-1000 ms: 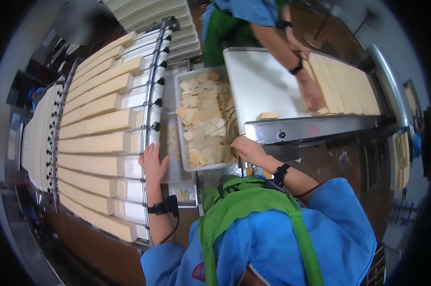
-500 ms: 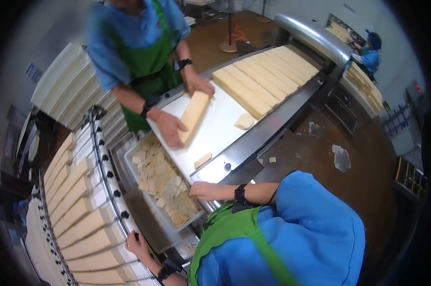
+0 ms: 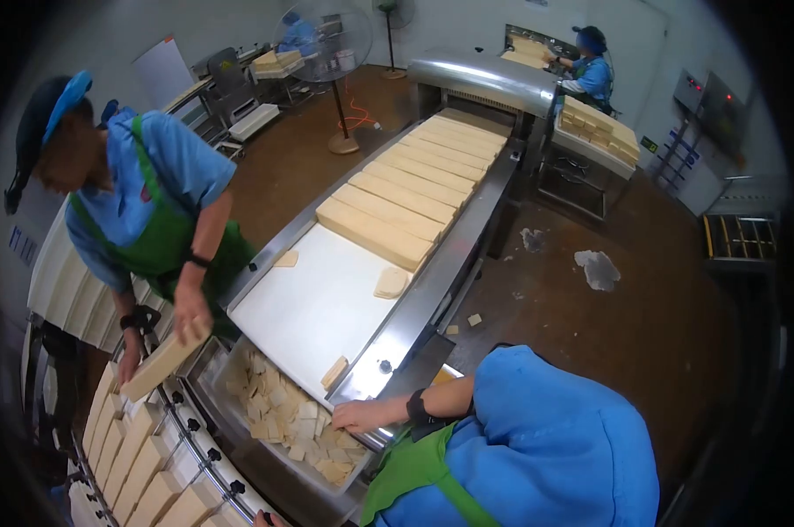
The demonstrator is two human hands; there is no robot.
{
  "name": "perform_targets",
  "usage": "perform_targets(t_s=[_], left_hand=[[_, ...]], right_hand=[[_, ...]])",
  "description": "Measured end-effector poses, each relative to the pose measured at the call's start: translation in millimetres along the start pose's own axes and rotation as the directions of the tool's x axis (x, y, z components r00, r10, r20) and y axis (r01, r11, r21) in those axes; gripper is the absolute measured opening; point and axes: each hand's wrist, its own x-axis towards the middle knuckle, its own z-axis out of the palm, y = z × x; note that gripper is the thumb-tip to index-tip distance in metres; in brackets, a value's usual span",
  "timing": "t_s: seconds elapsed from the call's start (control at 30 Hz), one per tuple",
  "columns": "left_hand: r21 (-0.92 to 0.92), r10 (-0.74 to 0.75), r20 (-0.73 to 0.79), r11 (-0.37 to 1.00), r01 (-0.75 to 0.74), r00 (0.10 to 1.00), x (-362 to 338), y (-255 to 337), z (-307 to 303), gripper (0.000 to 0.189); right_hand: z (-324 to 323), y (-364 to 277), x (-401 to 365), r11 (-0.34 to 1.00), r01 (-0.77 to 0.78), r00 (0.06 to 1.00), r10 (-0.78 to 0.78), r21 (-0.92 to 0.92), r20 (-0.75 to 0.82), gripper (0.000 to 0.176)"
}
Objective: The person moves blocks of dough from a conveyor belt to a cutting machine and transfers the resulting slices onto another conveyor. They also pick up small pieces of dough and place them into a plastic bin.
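Observation:
My right hand (image 3: 359, 415) rests at the near corner of the white conveyor belt (image 3: 305, 303), its fingers closed on the metal edge. Beneath it is a bin (image 3: 221, 373) holding many thin, pale square scraps (image 3: 278, 404). A small pale piece (image 3: 334, 372) lies on the belt just beyond my fingers. Only a sliver of my left hand (image 3: 274, 520) shows at the bottom edge, beside a dark knob on the curved conveyor's rail (image 3: 205, 455); its fingers are mostly cut off. Long pale blocks (image 3: 142, 439) lie across that curved conveyor.
At left, a co-worker's hands (image 3: 190, 312) hold a long pale block (image 3: 164, 360) over the curved conveyor. More blocks (image 3: 388, 206) lie side by side farther up the belt, before a metal housing (image 3: 480, 79). A standing fan (image 3: 335, 97) and another person (image 3: 594, 75) are farther back.
The co-worker has carried a block leftward from the white belt to the curved conveyor. My view has shifted, leaving my left hand almost out of frame. My right hand stays at the belt's corner.

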Motion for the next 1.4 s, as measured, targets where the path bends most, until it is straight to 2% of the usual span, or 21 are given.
perform_targets(t_s=[0.3, 0.53, 1.4], left_hand=[[0.015, 0.066, -0.05, 0.998, -0.065, 0.997, -3.1, -18.7, 10.6, 0.028], [0.023, 0.03, -0.054, 0.999, -0.029, 0.998, -5.6, -20.9, 12.7, 0.027], [0.037, 0.072, -0.073, 0.997, -0.07, 0.995, -6.4, 7.4, -4.4, 0.025]], right_hand=[[2.6, 6.0, -2.7, 0.999, -0.02, 1.0, 0.02, -0.026, 0.017, 0.019], [0.2, 2.5, -3.5, 0.999, -0.024, 1.0, 0.025, -0.04, 0.016, 0.019], [-23.3, -18.8, -8.9, 1.0, 0.005, 1.0, -0.006, -0.027, -0.017, 0.016]])
